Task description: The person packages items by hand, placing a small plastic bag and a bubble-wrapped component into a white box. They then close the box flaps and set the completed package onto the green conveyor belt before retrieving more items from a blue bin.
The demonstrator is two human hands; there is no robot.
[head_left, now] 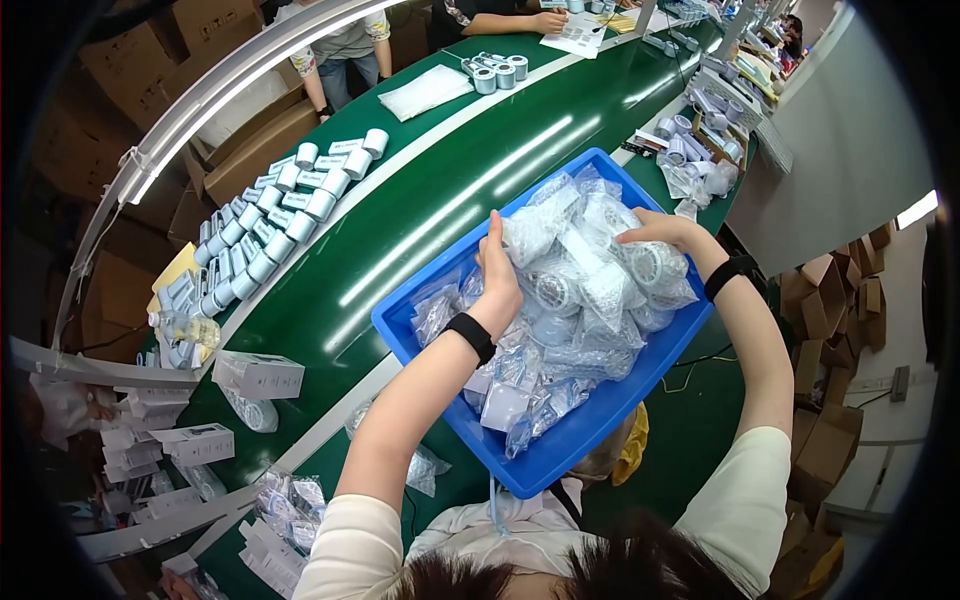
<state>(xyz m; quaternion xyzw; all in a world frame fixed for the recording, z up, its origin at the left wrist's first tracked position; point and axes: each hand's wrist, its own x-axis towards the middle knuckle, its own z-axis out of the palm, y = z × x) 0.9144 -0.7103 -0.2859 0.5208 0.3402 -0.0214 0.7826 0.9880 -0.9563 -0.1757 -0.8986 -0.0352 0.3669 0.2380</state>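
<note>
A blue plastic bin [640, 385] sits in front of me, heaped with bubble-wrapped packages [585, 265]. Round, light-coloured items show through some of the wrap. My left hand [497, 278] clasps the heap's left side; part of its fingers is hidden behind the wrap. From the right, my right hand [662, 230] is closed over the packages, fingertips pressing into the plastic. Lower in the bin, near my left forearm, lie small clear bags [545, 412] and a little white box [503, 405].
Several rows of pale blue cylindrical devices [285, 215] stand across the green work surface [420, 215]. White boxes [258, 375] and a clear bottle [185, 328] are at the left. More devices fill a carton [715, 145] at the far right. People [345, 50] stand beyond the table.
</note>
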